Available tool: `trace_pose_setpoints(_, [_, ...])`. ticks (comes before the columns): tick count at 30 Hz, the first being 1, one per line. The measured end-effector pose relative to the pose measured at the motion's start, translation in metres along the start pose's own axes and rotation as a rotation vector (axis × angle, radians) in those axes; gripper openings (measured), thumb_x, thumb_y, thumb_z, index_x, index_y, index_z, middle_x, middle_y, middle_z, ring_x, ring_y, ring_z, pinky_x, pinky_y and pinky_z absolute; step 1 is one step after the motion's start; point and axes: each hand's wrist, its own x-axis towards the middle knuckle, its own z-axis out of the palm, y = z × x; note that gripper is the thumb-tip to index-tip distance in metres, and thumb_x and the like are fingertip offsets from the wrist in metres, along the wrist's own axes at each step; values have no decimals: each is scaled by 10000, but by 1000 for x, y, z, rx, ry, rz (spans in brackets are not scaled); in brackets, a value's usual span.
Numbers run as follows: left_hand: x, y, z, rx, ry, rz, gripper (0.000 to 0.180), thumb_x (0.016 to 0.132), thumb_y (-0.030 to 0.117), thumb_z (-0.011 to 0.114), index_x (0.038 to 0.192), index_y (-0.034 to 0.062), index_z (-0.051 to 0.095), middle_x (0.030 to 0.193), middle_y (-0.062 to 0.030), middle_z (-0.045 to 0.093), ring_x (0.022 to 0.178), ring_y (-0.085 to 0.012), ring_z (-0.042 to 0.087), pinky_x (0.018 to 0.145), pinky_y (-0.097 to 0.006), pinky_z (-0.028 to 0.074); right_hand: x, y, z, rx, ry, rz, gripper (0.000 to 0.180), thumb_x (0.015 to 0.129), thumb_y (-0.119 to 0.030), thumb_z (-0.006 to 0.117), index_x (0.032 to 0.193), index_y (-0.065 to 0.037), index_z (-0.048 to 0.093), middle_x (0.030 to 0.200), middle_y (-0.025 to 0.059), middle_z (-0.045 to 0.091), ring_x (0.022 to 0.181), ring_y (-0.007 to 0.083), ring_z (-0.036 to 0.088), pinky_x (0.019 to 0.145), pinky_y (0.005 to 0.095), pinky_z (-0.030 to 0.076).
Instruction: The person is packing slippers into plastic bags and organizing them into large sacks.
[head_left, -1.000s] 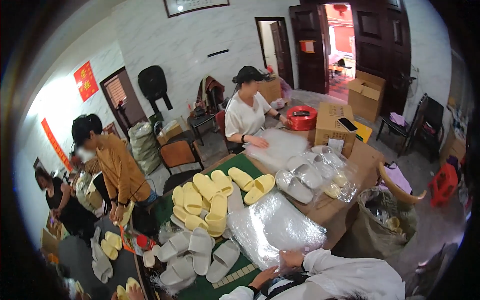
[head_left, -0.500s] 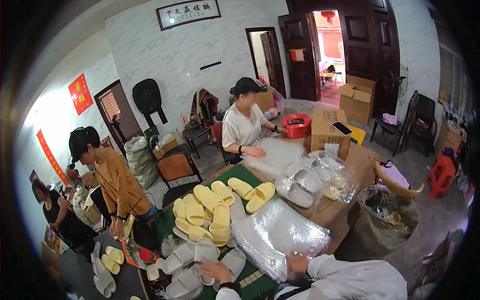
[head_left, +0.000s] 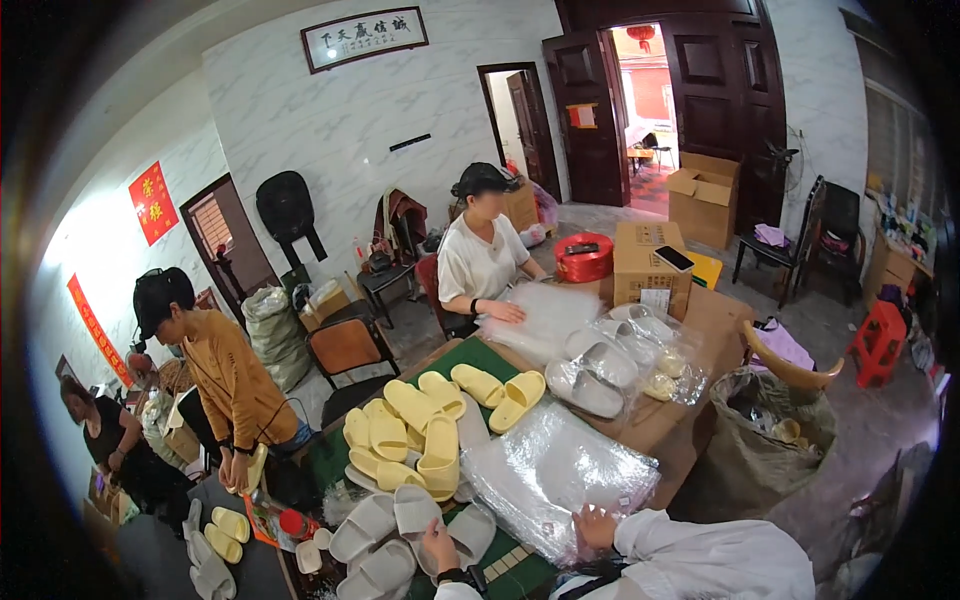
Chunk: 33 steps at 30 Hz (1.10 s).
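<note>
**Grey slippers at the left hand; clear plastic pile under the right hand**

Clock directions are read from the centre of the view. Toward six, the left hand's fingers are partly curled at the near edge of one grey slipper on the green-topped table; whether it is gripped cannot be told. Toward five, the right hand is laid with fingers spread on the near edge of the pile; nothing is seen grasped. The grey slippers are heaped toward seven, with yellow slippers piled just beyond. Between seven and eight, a red-lidded jar is noted; its contents cannot be made out.

Toward four, an open olive sack is found to contain crumpled clear film and yellow pieces. Also toward four, on the table, grey and yellow slippers are seen in or beneath clear bags. Toward three, a closed carton is topped by a phone. Toward nine, a pale sack is observed; its filling cannot be identified. Farthest, toward two, a carton with raised flaps is stood; its inside is hidden.
</note>
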Motion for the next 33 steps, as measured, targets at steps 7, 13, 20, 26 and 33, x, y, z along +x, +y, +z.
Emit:
trace_pose_setpoints(7, [-45,0,0,219,-234,11,215,754,185,549,882,72,679,748,-152,642,685,-196,605,647,-295,452,3,-3,7,-88,16,40,479,817,-219,417,1267,-57,390,1229,302,378,1064,483,429,798,614,379])
trace_pose_setpoints(13, [-94,-18,27,518,-420,151,236,742,238,534,894,131,680,773,-152,636,715,-295,613,662,-376,478,11,0,22,-34,-50,68,482,835,-214,385,1301,-97,344,1300,263,315,1114,470,379,802,636,340])
trace_pose_setpoints(20, [-110,-22,33,818,-682,327,266,735,212,487,917,156,672,845,-176,620,802,-349,593,740,-424,472,3,7,15,85,-13,6,487,815,-179,395,1290,-84,343,1279,276,336,1084,440,414,772,599,377])
trace_pose_setpoints(26, [-105,-46,34,696,-577,431,261,792,186,499,986,80,638,756,-212,609,729,-342,586,681,-390,448,3,7,17,7,76,-70,521,769,-180,468,1264,-49,370,1230,309,378,1010,436,485,723,547,448])
trace_pose_setpoints(33, [-116,45,64,453,-298,334,272,799,89,497,1037,121,624,911,-205,606,856,-351,567,762,-375,436,6,0,26,-59,89,47,470,779,-235,483,1226,-102,423,1258,248,390,1013,418,494,749,662,364])
